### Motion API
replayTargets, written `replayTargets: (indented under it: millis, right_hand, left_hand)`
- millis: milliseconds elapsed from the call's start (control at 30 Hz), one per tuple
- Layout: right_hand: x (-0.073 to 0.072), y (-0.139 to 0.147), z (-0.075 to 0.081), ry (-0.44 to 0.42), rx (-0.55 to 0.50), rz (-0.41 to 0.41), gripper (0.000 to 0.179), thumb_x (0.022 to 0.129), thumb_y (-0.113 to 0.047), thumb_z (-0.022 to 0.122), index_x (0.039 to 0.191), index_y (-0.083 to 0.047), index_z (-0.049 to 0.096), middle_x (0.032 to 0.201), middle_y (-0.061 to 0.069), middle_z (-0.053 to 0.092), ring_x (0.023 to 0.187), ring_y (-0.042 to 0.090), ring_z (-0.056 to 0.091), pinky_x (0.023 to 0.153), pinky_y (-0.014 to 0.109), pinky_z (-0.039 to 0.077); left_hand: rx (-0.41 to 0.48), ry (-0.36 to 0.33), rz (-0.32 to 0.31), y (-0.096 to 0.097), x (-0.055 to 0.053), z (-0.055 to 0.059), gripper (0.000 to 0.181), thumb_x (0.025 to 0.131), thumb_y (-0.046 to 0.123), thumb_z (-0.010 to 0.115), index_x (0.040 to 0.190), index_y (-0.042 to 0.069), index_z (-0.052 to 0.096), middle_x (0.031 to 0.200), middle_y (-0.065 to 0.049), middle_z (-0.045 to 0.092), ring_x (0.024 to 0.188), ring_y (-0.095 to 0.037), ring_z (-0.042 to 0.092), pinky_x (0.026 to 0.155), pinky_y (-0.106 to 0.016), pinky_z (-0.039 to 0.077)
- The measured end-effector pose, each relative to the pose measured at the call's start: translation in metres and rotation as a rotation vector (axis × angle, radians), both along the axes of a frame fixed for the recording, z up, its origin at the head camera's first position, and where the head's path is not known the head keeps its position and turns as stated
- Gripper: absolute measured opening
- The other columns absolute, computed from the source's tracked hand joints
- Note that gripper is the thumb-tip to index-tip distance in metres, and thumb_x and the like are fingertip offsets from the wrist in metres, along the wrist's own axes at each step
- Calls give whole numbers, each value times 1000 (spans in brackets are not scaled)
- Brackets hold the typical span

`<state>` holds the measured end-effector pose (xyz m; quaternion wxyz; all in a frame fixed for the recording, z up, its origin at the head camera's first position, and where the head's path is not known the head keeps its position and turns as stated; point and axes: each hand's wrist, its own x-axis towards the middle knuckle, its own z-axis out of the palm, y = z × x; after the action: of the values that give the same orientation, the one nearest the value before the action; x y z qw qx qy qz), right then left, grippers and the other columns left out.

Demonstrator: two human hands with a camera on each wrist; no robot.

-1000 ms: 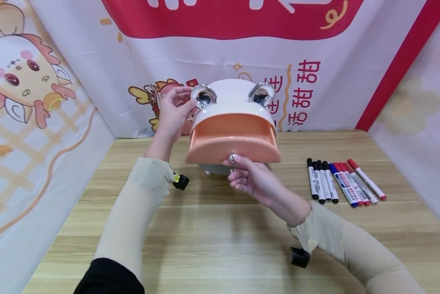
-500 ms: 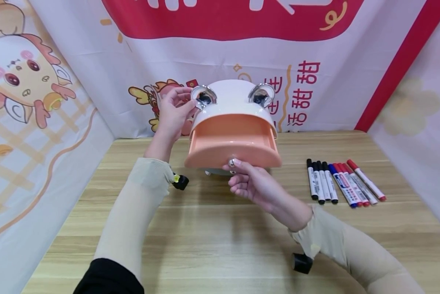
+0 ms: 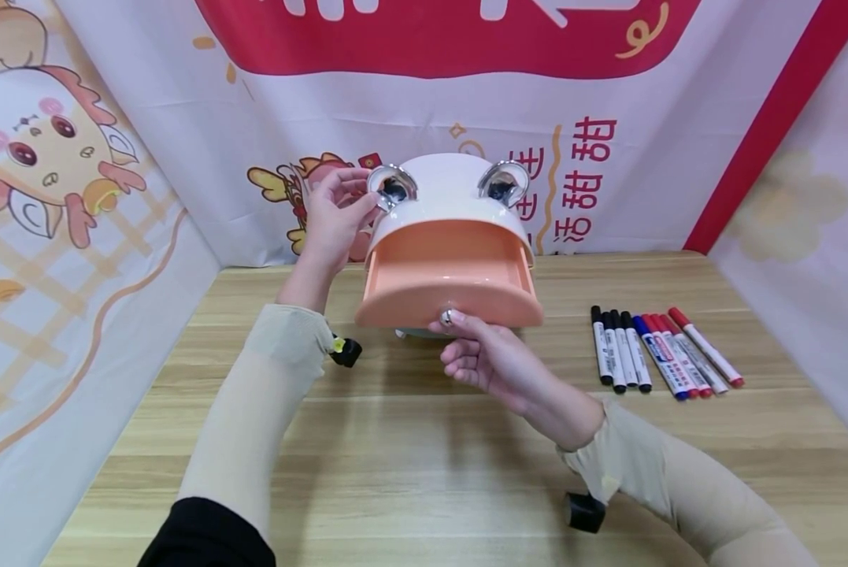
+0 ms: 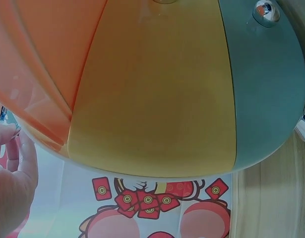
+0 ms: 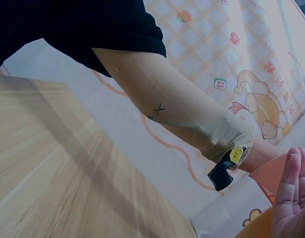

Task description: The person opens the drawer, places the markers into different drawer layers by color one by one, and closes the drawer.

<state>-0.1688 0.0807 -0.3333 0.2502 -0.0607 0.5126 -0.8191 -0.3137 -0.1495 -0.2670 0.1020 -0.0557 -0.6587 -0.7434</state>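
Observation:
A small white cabinet [image 3: 446,179] with two silver-ringed frog eyes stands at the back of the table. Its peach top drawer [image 3: 395,305] is pulled out, and the inside that shows is bare. My right hand [image 3: 494,358] pinches the drawer's silver knob [image 3: 446,317] between thumb and forefinger, the other fingers loosely bent. At the cabinet's upper left, my left hand [image 3: 335,216] grips the silver ring [image 3: 393,187] of one eye. In the left wrist view, a yellow drawer front [image 4: 152,94] and a teal drawer front [image 4: 269,79] sit flush below the peach drawer.
Several markers [image 3: 660,354] with black, blue and red caps lie side by side on the wooden table [image 3: 424,472], right of the cabinet. A printed cloth [image 3: 310,102] hangs close behind the cabinet, with more cloth along both sides.
The peach drawer has slid a little further out toward me, its front edge lower in view. My right hand has moved with the knob. The left hand and cabinet have stayed in place.

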Motion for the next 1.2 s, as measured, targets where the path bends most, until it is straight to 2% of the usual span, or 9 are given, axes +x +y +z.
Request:
replayTargets:
  millis: [400, 867, 1200]
  right_hand:
    - [2, 0, -3, -2, -3, -4, 28, 109, -25, 50, 114, -6, 70, 74, 2, 70, 65, 9, 67, 64, 20, 59]
    - [3, 0, -3, 11, 5, 3, 31, 110, -26, 47, 119, -5, 68, 74, 2, 69, 64, 8, 66, 64, 20, 59]
    - [5, 6, -8, 46, 117, 124, 45, 110, -30, 47, 134, 6, 59, 79, 4, 71, 70, 11, 67, 70, 23, 60]
  left_hand:
    - [-19, -2, 16, 0, 2, -1, 32, 95, -5, 68, 124, 9, 64, 121, -10, 61, 111, -24, 62, 93, -32, 59]
    - [-24, 21, 14, 1, 2, 0, 31, 95, -6, 67, 123, 7, 64, 118, -11, 61, 108, -23, 62, 97, -39, 57]
    - [-15, 27, 12, 1, 1, -2, 30, 95, -6, 67, 122, 8, 64, 117, -10, 61, 107, -23, 63, 94, -36, 58]
